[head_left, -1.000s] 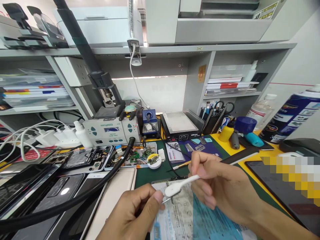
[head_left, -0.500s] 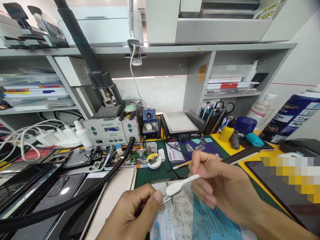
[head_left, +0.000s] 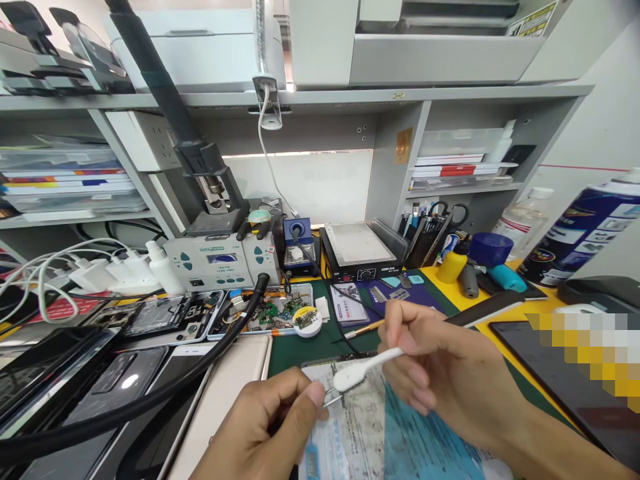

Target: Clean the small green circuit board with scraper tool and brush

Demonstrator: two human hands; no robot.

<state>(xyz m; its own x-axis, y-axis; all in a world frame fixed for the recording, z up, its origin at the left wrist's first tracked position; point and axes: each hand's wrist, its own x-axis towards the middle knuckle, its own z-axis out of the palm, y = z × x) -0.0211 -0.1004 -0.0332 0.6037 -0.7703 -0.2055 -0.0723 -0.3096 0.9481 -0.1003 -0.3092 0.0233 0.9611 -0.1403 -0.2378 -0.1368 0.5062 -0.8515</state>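
Observation:
My left hand (head_left: 273, 420) is closed, thumb and forefinger pinching what look like metal tweezers (head_left: 334, 401); their two thin prongs stick out to the right. The prongs are at the rounded end of a white paddle-ended stick (head_left: 351, 377); whether they touch it I cannot tell. Its slim shaft runs up to my right hand (head_left: 425, 353), which pinches it between thumb and fingertips. Under both hands lies a stained work sheet (head_left: 365, 427), printed grey on the left and blue on the right.
A thick black hose (head_left: 200, 373) crosses phones and panels at left. A tray of small circuit parts (head_left: 270, 310), a rework station (head_left: 215, 261) and a heating plate (head_left: 360, 247) stand behind. A spray can (head_left: 575, 233) and a dark tablet (head_left: 565, 380) are at right.
Almost nothing differs. The view has shifted very slightly, and the white stick's rounded end sits a touch further right; both hands keep their grip.

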